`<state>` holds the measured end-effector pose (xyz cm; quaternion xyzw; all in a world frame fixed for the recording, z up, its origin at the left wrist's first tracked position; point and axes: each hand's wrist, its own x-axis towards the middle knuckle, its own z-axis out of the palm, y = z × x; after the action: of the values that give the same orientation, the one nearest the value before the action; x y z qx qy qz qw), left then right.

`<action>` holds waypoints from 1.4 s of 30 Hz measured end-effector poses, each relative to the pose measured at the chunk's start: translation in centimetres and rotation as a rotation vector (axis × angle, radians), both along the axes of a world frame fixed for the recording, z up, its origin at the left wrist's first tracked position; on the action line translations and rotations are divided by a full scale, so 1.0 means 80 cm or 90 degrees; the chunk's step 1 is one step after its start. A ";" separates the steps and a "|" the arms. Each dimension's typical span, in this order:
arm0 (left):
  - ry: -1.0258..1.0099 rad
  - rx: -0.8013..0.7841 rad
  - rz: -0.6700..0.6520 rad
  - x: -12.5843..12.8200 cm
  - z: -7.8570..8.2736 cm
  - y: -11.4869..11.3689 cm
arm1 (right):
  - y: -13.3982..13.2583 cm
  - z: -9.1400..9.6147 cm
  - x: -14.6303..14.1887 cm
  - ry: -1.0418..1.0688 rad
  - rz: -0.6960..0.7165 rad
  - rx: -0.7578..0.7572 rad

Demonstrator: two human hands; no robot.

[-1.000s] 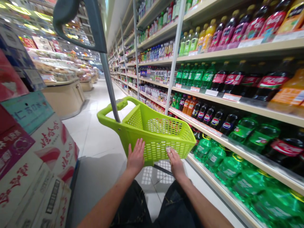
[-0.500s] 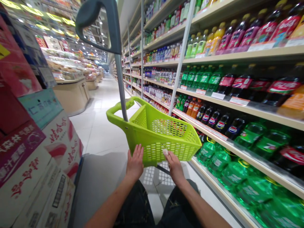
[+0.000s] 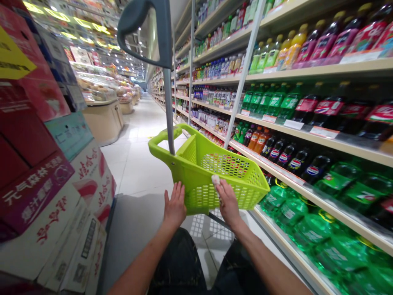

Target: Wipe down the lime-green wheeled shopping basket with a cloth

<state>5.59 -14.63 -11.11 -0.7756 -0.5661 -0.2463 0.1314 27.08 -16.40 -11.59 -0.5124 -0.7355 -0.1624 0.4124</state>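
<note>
A lime-green plastic shopping basket [image 3: 196,192] stands on the aisle floor in front of me, tilted, with a grey pole [image 3: 169,110] rising to a grey pull handle [image 3: 144,24]. My left hand [image 3: 175,207] lies flat against the basket's near wall, fingers stretched out. My right hand [image 3: 227,203] presses a small white wad [image 3: 215,179] against the near rim, fingers pinched round it. The basket's mesh shows nothing inside. My knees in dark trousers are below.
Shelves of soft-drink bottles [image 3: 307,110] run along the right, with large green bottles [image 3: 294,209] on the lowest shelf close to the basket. Stacked printed cartons [image 3: 46,196] stand close on the left. A curved display counter [image 3: 104,119] sits further down the tiled aisle [image 3: 138,164].
My right hand has slid up the basket's near wall to the rim with the white wad. The left hand stays flat on the wall. The view has swung a little.
</note>
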 end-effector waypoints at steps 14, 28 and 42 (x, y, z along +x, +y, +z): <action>-0.028 -0.045 0.048 -0.021 0.001 0.003 | 0.028 0.024 -0.044 -0.028 0.022 0.011; -0.029 -0.053 0.065 -0.034 0.002 0.002 | 0.048 0.057 -0.085 -0.056 0.103 0.046; -0.022 -0.059 0.095 -0.049 0.000 0.002 | 0.075 0.076 -0.157 -0.217 0.238 -0.007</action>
<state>1.63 -14.50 -11.09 -0.7322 -0.6351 -0.2231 0.1037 14.53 -10.42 -5.49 -0.3350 -0.8771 -0.1636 0.3028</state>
